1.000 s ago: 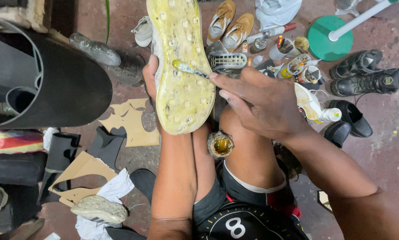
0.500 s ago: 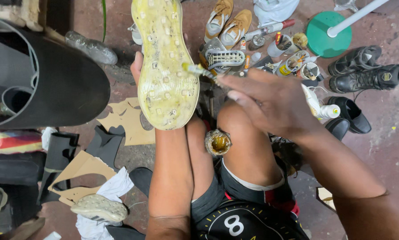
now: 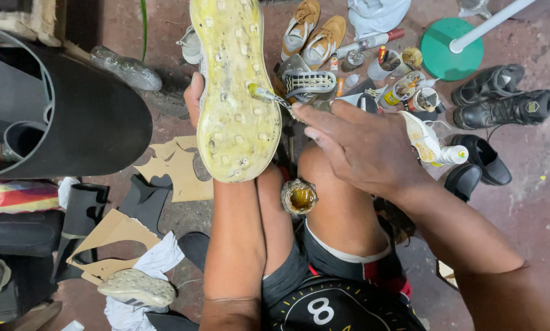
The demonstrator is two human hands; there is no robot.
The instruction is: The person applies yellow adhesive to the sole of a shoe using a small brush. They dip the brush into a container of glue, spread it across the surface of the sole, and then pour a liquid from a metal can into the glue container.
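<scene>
Now brush (image 3: 264, 95) tip further left on sole (image 3: 235, 92), mid-width.

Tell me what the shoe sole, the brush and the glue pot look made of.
Shoe sole: moulded rubber or plastic, matte, yellowed, with small studs. Brush: thin handle, material unclear, its glue-coated tip on the sole, held in the right hand. Glue pot: probably a tin, crusted rim, glossy amber liquid inside.

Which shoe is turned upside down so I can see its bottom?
The yellowish studded shoe gripped by the left hand, sole up. The tan pair and black boots sit upright on the floor.
</scene>
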